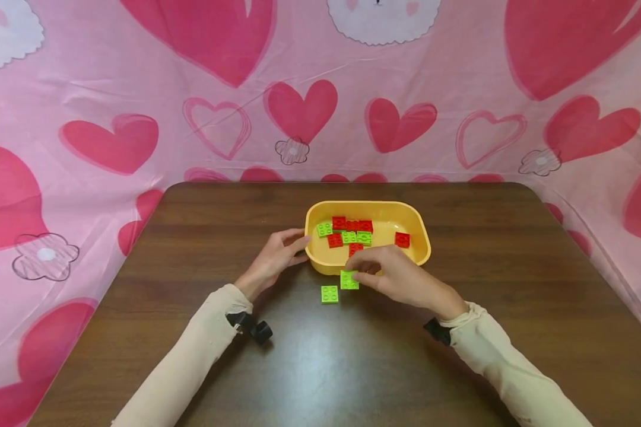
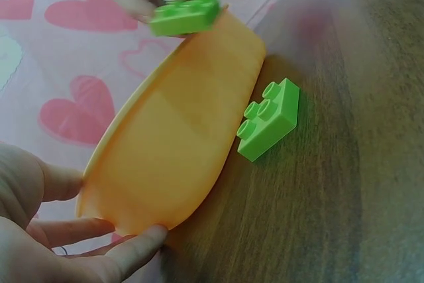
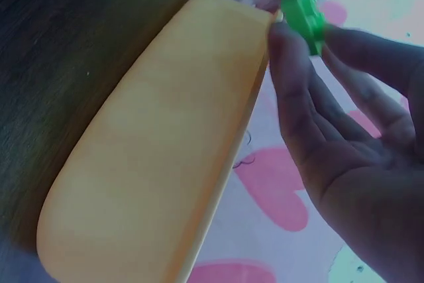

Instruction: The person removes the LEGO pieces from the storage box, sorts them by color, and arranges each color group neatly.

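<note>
Pinching a green block: right hand. Loose block lies just left of it. Left hand grips tray end.

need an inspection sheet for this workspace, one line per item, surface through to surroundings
surface: dark wood-grain table, some glare
job's things: yellow tray holding red bricks and green bricks; loose green brick on the table in front
clutter: nothing seen
left hand: fingers touch the tray's left end
right hand: pinches another green brick near the tray's front rim
cables: nothing seen
surroundings: pink heart-patterned backdrop behind the table
</note>
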Demonstrator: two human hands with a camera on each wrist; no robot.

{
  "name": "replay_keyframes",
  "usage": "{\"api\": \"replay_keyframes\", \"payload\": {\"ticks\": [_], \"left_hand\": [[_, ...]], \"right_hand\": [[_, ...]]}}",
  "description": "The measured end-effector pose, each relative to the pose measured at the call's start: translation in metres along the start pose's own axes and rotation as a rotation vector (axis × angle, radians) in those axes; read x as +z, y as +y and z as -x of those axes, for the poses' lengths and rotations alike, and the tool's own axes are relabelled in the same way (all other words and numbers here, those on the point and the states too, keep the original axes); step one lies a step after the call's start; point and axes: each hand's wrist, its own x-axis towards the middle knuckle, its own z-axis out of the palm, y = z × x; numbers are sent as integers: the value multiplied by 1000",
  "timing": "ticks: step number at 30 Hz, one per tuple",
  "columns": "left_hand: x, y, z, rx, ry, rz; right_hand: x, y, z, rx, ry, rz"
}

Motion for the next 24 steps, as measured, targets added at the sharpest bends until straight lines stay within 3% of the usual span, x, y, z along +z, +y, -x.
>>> {"api": "replay_keyframes", "payload": {"ticks": [4, 10, 16, 24], "left_hand": [[1, -1, 0, -6, -1, 3], [1, -2, 0, -5, 2, 5], [0, -1, 0, 1, -3, -4], [1, 2, 2, -3, -6, -18]], "right_hand": [[8, -2, 2, -27, -92, 80], [22, 2, 2, -50, -110, 185], [29, 4, 0, -10, -113, 261], [29, 1, -2, 56, -177, 263]]}}
